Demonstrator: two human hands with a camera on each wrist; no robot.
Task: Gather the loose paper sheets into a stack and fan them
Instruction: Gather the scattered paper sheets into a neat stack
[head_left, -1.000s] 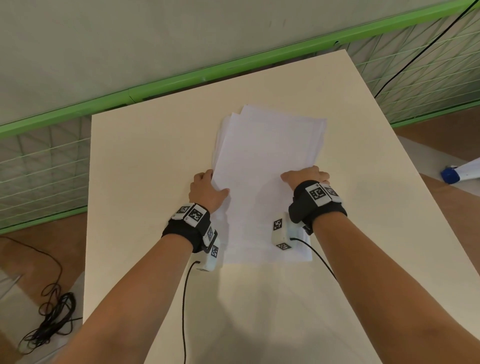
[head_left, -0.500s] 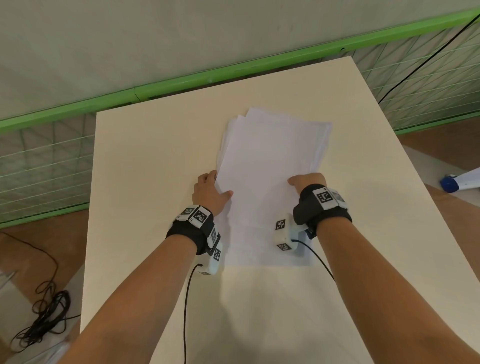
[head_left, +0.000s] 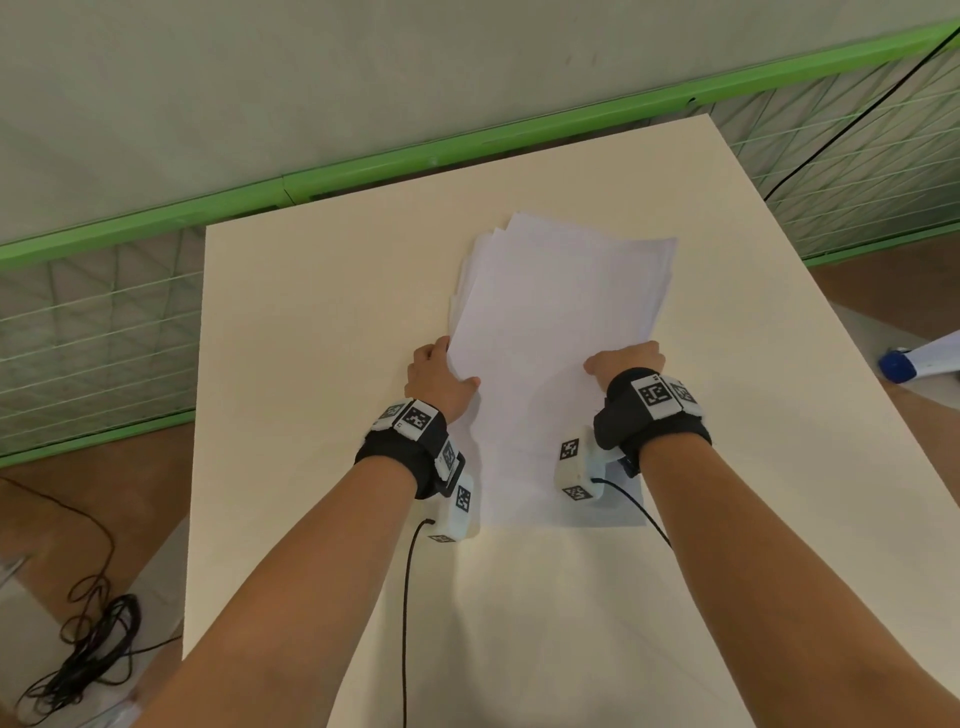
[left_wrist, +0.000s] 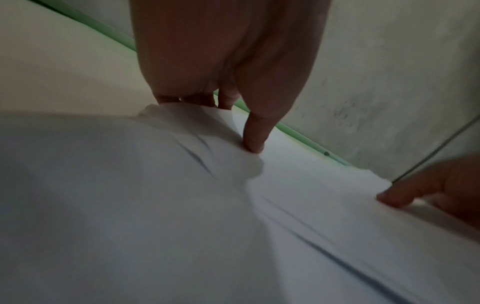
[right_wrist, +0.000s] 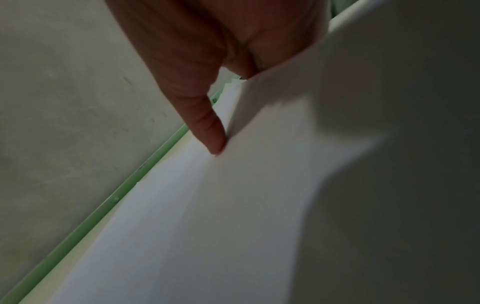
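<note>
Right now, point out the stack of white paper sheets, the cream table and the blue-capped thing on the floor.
stack of white paper sheets (head_left: 556, 332), head view, top sheet.
cream table (head_left: 322, 322), head view, bare surface.
blue-capped thing (head_left: 897, 365), head view, cap.

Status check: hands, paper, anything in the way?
Left hand pinches paper stack left edge, right hand the right edge. Sheets gathered, far edges uneven, not fanned. Table: nothing blocking.

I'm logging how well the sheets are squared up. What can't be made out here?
- Sheet count: paper stack edges too fine in the head view, blurred in both wrist views.
- Left hand fingers: under the paper.
- Right hand fingers: behind its knuckles.
- Stack's near corners: behind the wrist cameras.
</note>
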